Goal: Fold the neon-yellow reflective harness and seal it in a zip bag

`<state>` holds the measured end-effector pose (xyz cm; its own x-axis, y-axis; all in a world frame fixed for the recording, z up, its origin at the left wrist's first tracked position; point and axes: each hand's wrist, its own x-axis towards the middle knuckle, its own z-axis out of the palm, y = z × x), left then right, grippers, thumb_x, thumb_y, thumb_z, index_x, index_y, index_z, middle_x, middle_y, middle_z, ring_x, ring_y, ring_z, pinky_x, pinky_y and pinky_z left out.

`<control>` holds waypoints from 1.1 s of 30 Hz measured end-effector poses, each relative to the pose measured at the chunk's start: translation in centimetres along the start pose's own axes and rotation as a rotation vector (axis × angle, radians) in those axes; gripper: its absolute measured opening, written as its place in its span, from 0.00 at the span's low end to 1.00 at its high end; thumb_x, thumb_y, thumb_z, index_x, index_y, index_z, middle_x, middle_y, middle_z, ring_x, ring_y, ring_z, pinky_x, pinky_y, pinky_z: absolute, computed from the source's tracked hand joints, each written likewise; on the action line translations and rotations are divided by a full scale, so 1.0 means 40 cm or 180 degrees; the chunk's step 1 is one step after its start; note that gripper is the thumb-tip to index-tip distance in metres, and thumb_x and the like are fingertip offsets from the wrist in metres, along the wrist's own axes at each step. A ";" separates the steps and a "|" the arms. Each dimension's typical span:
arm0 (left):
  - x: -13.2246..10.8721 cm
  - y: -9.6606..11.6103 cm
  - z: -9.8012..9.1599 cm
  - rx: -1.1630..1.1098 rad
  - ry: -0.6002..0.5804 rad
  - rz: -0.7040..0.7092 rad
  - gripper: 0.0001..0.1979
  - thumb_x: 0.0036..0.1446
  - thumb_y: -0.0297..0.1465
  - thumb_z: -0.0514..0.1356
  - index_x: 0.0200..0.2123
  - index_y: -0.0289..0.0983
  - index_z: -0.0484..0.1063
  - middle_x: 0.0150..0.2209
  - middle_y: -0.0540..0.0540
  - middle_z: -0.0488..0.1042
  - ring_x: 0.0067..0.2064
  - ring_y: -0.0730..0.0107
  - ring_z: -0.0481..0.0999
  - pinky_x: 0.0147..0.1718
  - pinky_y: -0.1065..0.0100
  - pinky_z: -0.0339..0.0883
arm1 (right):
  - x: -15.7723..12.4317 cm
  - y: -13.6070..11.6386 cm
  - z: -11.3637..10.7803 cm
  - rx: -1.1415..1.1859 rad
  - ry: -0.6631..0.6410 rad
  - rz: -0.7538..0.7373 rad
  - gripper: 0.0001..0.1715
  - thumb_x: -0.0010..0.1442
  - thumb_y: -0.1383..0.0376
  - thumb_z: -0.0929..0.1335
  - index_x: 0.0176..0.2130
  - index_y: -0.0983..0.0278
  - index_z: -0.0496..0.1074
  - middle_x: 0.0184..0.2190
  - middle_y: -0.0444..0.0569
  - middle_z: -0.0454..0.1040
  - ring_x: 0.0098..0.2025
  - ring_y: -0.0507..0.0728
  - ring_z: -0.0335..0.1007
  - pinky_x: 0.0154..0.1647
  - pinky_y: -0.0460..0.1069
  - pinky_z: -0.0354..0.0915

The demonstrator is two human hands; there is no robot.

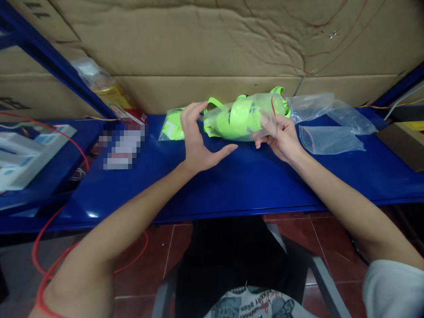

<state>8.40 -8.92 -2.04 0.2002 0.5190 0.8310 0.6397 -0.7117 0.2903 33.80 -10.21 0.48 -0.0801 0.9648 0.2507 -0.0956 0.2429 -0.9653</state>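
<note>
My right hand [281, 137] pinches a clear zip bag [220, 115] near the red strip at its mouth. Bright yellow-green material shows through the plastic. My left hand [198, 143] is at the bag's other end, thumb and fingers spread wide, holding nothing. Behind the bag lie yellow-green reflective straps [278, 91] with grey stripes, partly hidden by it. Left of my left hand is a second, filled clear bag [172, 126] with folded yellow-green straps; my fingers cover part of it. Flat clear bags [333, 140] lie right of my right hand.
Everything rests on a blue shelf [218, 190] backed by cardboard [185, 48]. A bottle with a yellow label [111, 92] stands back left, a cardboard box [404, 143] at the right. A red cable [43, 265] loops at the left near my forearm.
</note>
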 end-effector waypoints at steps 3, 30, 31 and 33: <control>0.001 0.011 0.001 -0.0855 -0.0418 -0.0412 0.42 0.65 0.64 0.62 0.70 0.44 0.65 0.53 0.36 0.80 0.52 0.52 0.82 0.44 0.56 0.78 | -0.001 0.007 0.003 0.0160 -0.0409 0.0367 0.44 0.47 0.36 0.83 0.50 0.63 0.81 0.23 0.43 0.79 0.18 0.54 0.71 0.20 0.50 0.74; -0.004 0.035 0.039 -0.3158 -0.1201 -0.3049 0.19 0.47 0.44 0.80 0.30 0.36 0.82 0.29 0.47 0.82 0.28 0.70 0.79 0.24 0.70 0.75 | -0.003 0.047 0.022 0.0231 0.0077 0.0767 0.27 0.47 0.42 0.85 0.34 0.59 0.85 0.31 0.45 0.82 0.29 0.51 0.73 0.27 0.46 0.70; -0.005 0.036 0.039 -0.3161 -0.1201 -0.3060 0.18 0.47 0.44 0.79 0.28 0.36 0.81 0.27 0.49 0.80 0.27 0.71 0.77 0.24 0.71 0.73 | -0.002 0.054 0.021 0.0203 0.0130 0.0736 0.26 0.47 0.43 0.85 0.33 0.59 0.86 0.33 0.45 0.84 0.32 0.52 0.76 0.30 0.46 0.72; -0.005 0.036 0.039 -0.3167 -0.1127 -0.2895 0.19 0.48 0.44 0.79 0.28 0.36 0.81 0.27 0.49 0.79 0.28 0.71 0.77 0.27 0.72 0.72 | -0.002 0.062 0.019 0.0135 0.0186 0.0602 0.25 0.47 0.44 0.86 0.34 0.58 0.87 0.34 0.45 0.85 0.33 0.52 0.77 0.32 0.46 0.74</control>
<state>10.46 -9.32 -2.54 0.2744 0.9602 0.0514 -0.1150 -0.0203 0.9932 32.81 -9.78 -1.89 -0.0428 0.9973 0.0593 -0.1260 0.0535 -0.9906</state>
